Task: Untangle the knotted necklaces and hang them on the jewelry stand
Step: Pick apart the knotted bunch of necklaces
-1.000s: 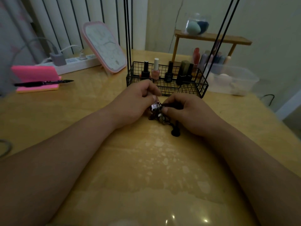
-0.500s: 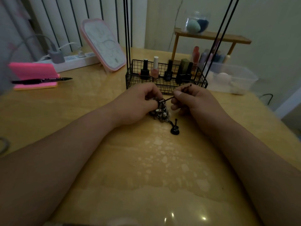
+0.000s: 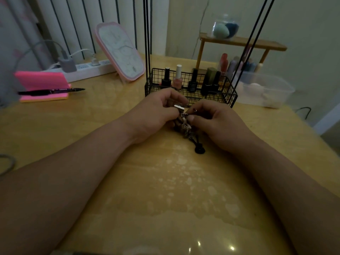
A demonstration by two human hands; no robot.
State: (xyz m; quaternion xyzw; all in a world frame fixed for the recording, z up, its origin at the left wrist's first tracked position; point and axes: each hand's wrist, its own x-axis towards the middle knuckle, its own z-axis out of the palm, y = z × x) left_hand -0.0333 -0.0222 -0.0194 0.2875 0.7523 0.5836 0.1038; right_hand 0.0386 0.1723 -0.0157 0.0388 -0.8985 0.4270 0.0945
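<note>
A knotted clump of necklaces (image 3: 186, 130) sits on the wooden table, held up between both hands at mid-table. My left hand (image 3: 156, 115) pinches its upper part, where a small silver piece (image 3: 179, 108) shows. My right hand (image 3: 219, 124) pinches a strand beside it, fingertips almost touching the left ones. A black cord with a round black end (image 3: 200, 150) trails from the clump onto the table. The jewelry stand (image 3: 191, 92) is a black wire basket just behind the hands, with thin black rods (image 3: 146, 39) rising out of view.
Nail polish bottles (image 3: 177, 77) stand in the basket. A pink-framed mirror (image 3: 120, 52) leans at back left, beside a power strip (image 3: 88, 68). A pink notepad with a pen (image 3: 49, 91) lies far left. A clear plastic bin (image 3: 266, 91) and a small wooden shelf (image 3: 242, 43) stand at back right.
My right hand pulled a strand up and to the right half a second ago, then came back in beside my left hand at the clump.
</note>
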